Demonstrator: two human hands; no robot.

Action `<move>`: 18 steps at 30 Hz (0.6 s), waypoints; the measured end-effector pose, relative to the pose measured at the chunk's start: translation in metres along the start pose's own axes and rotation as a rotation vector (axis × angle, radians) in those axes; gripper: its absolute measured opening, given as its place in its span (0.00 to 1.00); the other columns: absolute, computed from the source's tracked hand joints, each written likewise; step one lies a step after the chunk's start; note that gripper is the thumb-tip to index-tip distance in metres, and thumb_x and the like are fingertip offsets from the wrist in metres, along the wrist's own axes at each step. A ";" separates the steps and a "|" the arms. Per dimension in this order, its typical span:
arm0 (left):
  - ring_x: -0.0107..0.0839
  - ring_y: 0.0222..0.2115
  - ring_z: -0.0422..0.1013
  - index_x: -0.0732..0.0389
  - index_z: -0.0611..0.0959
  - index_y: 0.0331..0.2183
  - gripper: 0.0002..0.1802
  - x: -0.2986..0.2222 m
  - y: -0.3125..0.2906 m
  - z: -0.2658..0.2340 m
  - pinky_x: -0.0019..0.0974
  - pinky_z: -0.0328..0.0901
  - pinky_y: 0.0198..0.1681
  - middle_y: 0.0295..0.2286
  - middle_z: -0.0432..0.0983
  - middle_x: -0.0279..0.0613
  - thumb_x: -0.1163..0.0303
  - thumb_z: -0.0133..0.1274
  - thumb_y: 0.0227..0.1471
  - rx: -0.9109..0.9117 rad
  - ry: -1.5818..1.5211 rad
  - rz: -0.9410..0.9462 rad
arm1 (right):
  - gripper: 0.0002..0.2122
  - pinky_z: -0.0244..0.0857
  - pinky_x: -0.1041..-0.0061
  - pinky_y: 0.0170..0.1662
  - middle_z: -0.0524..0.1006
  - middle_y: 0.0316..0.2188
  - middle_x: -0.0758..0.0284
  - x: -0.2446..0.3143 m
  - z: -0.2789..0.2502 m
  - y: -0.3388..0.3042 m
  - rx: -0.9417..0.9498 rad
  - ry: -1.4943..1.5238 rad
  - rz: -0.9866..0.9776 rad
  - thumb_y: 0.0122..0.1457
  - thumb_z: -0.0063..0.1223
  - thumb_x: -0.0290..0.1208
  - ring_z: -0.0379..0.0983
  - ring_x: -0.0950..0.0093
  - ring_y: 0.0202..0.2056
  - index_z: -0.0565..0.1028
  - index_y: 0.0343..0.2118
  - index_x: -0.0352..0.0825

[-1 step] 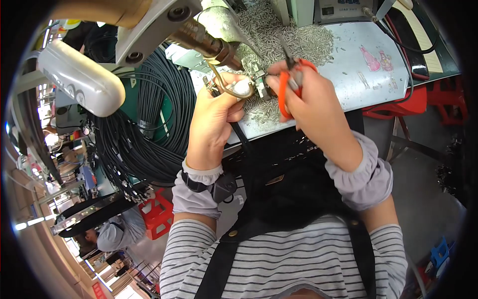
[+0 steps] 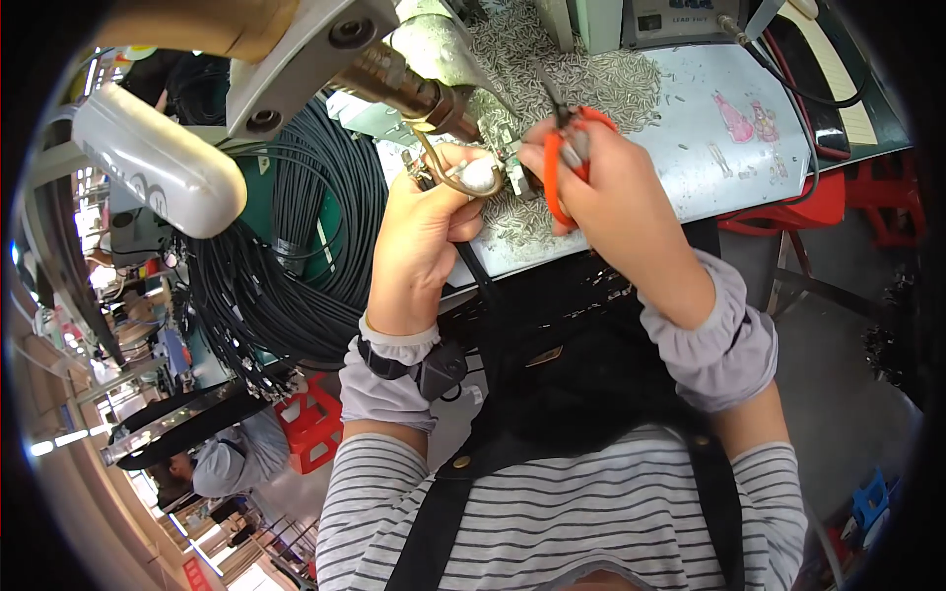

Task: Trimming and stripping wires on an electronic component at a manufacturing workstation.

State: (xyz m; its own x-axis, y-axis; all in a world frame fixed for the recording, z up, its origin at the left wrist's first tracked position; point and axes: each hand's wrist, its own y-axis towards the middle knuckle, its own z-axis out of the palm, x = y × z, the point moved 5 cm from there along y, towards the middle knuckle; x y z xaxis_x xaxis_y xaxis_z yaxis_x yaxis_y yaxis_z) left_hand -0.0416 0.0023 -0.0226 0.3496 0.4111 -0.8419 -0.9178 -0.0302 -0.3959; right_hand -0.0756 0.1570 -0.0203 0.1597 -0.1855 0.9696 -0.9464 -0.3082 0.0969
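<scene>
My left hand (image 2: 419, 227) is closed at the small metal fixture (image 2: 514, 169), its fingertips partly behind a curved brass tube (image 2: 439, 169). A black cable (image 2: 476, 264) comes out below its fingers and hangs over the table edge. White material (image 2: 479, 175) shows at the thumb tip. On the other side of the fixture, my right hand (image 2: 611, 187) grips orange-handled pliers (image 2: 554, 172) in its palm, their dark jaws pointing up and away. Its thumb and index finger reach to the fixture; anything small between them is too hidden to make out.
Loose small metal pins (image 2: 611, 84) cover much of the white work surface (image 2: 690, 177). A metal machine head (image 2: 394, 84) and a white lamp-like cylinder (image 2: 163, 163) overhang at the left. Bundled black cables (image 2: 266, 305) lie left; a grey box (image 2: 680, 22) stands behind. Red stools flank the table.
My right hand and the pliers have shifted slightly left, its fingertips now nearer the fixture. The left hand stays almost where it was.
</scene>
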 end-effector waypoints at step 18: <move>0.13 0.11 0.52 0.65 0.73 0.27 0.08 -0.006 0.002 -0.003 0.20 0.43 0.12 0.17 0.65 0.30 0.78 0.54 0.40 -0.039 0.099 0.002 | 0.07 0.53 0.86 0.15 0.63 0.13 0.75 -0.009 0.015 0.012 0.181 0.366 0.216 0.53 0.48 0.29 0.57 0.87 0.11 0.66 0.29 0.32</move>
State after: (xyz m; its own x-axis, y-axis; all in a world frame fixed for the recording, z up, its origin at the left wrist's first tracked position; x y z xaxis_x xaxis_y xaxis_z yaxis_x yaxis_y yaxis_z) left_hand -0.0449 -0.0027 -0.0190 0.3660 0.3191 -0.8742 -0.9113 -0.0673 -0.4062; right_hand -0.0840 0.1413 -0.0308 -0.1765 0.0682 0.9819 -0.8777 -0.4625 -0.1256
